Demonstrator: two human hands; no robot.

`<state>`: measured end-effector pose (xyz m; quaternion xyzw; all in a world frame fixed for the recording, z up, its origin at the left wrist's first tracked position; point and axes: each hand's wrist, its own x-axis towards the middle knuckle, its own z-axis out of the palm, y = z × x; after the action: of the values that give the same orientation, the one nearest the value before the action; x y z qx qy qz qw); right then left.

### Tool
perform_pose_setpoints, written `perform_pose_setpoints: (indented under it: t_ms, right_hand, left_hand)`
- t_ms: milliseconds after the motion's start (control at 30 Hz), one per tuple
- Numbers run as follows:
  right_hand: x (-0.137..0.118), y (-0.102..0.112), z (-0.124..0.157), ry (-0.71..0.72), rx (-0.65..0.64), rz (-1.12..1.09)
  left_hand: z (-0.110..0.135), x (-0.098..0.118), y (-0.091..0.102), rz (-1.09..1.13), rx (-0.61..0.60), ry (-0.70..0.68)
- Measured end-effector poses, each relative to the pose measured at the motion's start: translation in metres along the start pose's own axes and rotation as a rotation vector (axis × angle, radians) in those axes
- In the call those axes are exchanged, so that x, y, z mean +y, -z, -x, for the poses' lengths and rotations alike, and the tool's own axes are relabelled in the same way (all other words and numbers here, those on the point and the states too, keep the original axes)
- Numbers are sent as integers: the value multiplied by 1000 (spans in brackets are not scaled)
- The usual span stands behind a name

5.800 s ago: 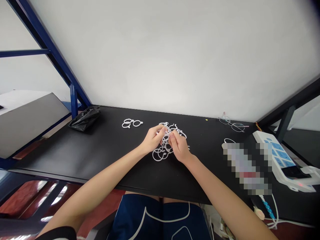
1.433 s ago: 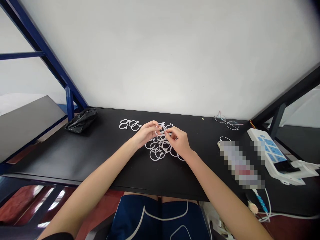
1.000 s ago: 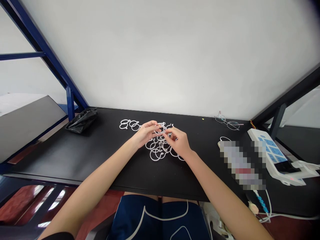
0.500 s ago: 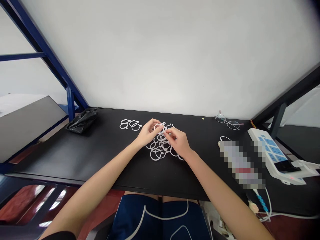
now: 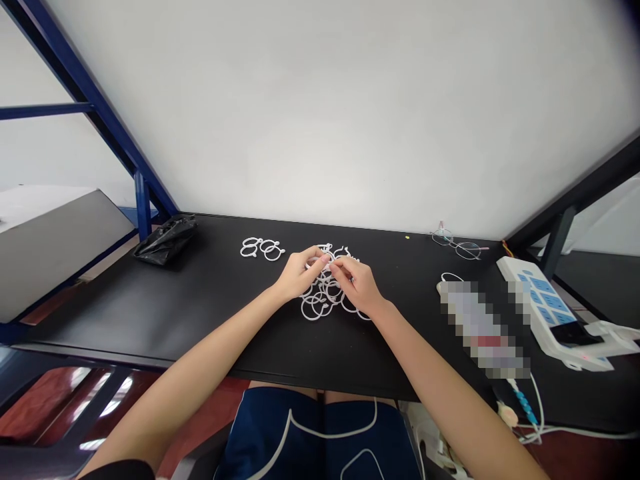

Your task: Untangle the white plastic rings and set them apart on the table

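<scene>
A loose pile of white plastic rings [image 5: 316,308] with small clip ends lies on the black table in front of me. Over its far part, my left hand [image 5: 300,272] pinches one white ring between thumb and fingers. My right hand [image 5: 356,281] is closed at the same ring's near end, its thumb and forefinger pressed together there; the fingertips nearly meet the left thumb. Part of the pile is hidden beneath both hands. To the left, a small separate group of white rings [image 5: 273,251] lies flat on the table.
On the far left sits a crumpled black plastic bag [image 5: 167,241]. Eyeglasses [image 5: 467,251] lie at the back right. Nearer on the right are a blurred-out phone [image 5: 480,327] with a cable and a white power strip [image 5: 545,303]. A pale wall [image 5: 320,120] rises behind the table.
My left hand has shifted slightly down and toward the right hand, bringing the held ring lower. My right hand stays nearly in place. The separate group of rings is unchanged.
</scene>
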<state>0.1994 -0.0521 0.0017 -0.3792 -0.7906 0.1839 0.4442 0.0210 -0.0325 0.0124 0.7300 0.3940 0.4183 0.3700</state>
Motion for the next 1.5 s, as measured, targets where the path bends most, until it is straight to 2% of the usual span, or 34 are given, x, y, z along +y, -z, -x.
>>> perform_pose_setpoints:
  t_ms: [200, 867, 1500]
  right_hand:
    - [-1, -2, 1, 6, -17, -40]
    - [-3, -3, 2, -15, 17, -60]
    - [-2, -4, 3, -15, 1, -67]
  left_hand:
    - [0, -3, -4, 108, -1, 20]
    - [-1, -3, -5, 178, -19, 0]
    - [0, 3, -2, 108, -25, -8]
